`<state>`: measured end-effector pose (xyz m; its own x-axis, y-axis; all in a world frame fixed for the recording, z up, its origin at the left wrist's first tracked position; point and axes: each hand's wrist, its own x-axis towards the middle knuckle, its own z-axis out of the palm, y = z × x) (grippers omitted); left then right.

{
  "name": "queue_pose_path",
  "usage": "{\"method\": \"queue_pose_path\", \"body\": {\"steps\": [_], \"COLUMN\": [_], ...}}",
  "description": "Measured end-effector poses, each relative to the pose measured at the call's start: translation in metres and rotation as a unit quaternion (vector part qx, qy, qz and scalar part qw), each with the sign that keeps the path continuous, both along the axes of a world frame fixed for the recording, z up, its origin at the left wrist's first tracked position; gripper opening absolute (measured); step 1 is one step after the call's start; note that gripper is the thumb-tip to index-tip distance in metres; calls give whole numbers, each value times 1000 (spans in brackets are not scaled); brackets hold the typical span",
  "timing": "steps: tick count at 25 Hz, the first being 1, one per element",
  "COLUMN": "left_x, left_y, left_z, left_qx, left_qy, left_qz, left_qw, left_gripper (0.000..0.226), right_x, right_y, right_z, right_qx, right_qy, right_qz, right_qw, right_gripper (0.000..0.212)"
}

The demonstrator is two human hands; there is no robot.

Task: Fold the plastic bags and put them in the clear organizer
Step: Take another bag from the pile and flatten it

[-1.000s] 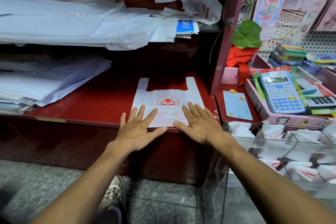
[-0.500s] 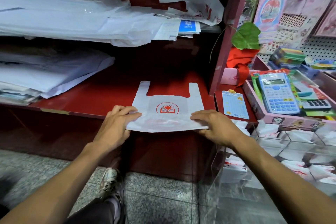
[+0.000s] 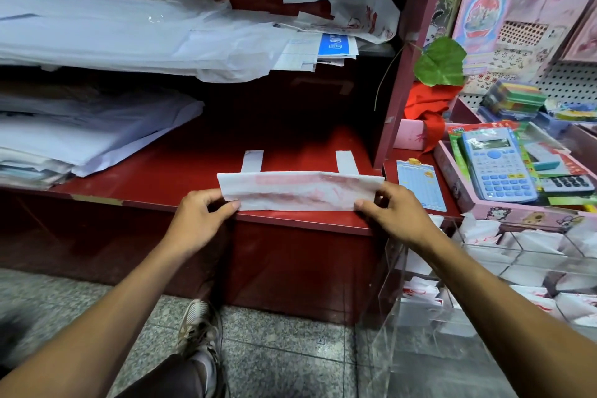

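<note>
The red shelf (image 3: 155,178) is the landmark. To its right stands the clear organizer (image 3: 484,268), its compartments already holding folded white bags. On the shelf's front edge lies the plastic bag (image 3: 300,191), its lower part turned up over the body so only the two handle strips show behind it. The left hand (image 3: 202,216) pinches the bag's left end and the right hand (image 3: 392,215) pinches the right end, each grip closed on the plastic. The folding step looks in hand; next, probably, further folds before it goes rightward into the organizer.
</note>
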<state>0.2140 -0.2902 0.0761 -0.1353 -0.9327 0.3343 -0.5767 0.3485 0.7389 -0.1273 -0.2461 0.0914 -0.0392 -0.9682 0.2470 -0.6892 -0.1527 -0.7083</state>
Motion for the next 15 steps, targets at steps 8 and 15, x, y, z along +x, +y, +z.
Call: {"method": "queue_pose_path", "body": {"steps": [8, 15], "left_x": [-12, -21], "left_y": [-13, -11], "left_z": [2, 4], "left_qx": [59, 74], "left_qy": [18, 18], "left_qz": [88, 120], "left_qw": [994, 990], "left_gripper": [12, 18], "right_x": [15, 16], "right_y": [-17, -14], "right_z": [0, 2], "right_qx": [62, 74], "right_qy": [1, -9], "right_qz": [-126, -131], "right_qw": [990, 989], "right_gripper": [23, 22]}}
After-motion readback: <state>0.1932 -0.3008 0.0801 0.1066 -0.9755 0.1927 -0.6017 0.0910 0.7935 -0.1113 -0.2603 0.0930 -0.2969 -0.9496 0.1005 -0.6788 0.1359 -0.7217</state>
